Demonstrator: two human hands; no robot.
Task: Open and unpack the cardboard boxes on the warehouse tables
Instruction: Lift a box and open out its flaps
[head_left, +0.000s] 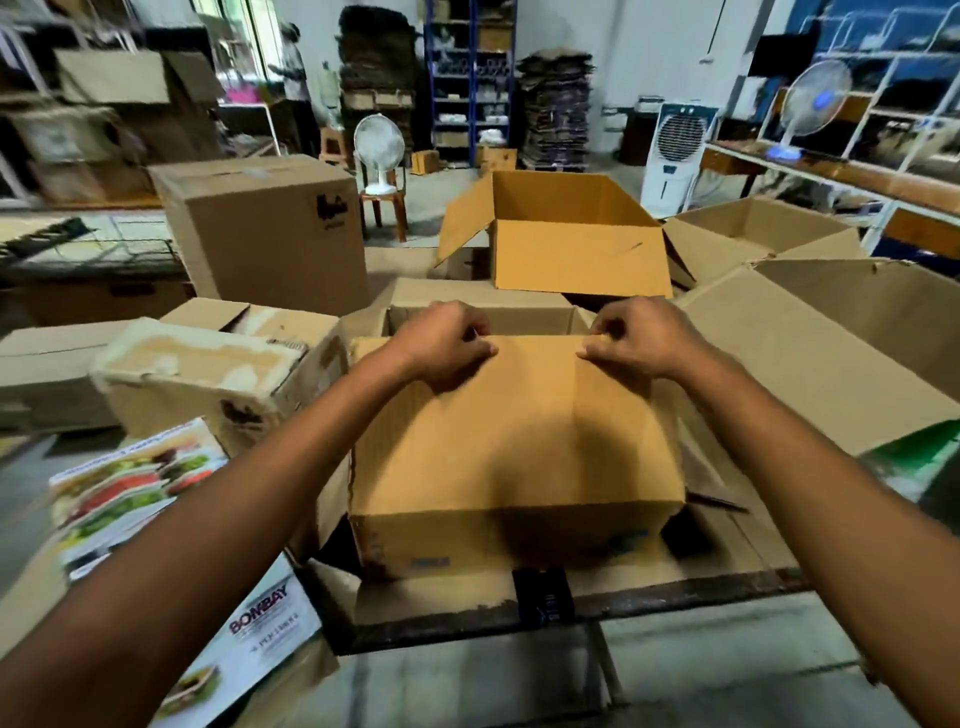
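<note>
A plain brown cardboard box (514, 447) lies closed in front of me on the table, its top facing up. My left hand (447, 345) grips the far edge of its top on the left, fingers curled over the rim. My right hand (636, 338) pinches the same far edge on the right. Directly behind it sits another brown box (483, 314) with its top open. An empty box (571, 244) with raised flaps stands farther back.
A tall sealed box (265, 228) stands at back left. A torn box (208, 374) and printed product cartons (135, 483) crowd the left side. Large open boxes (831, 343) fill the right. The table's dark front edge (675, 597) runs below the box. Fans and shelving stand beyond.
</note>
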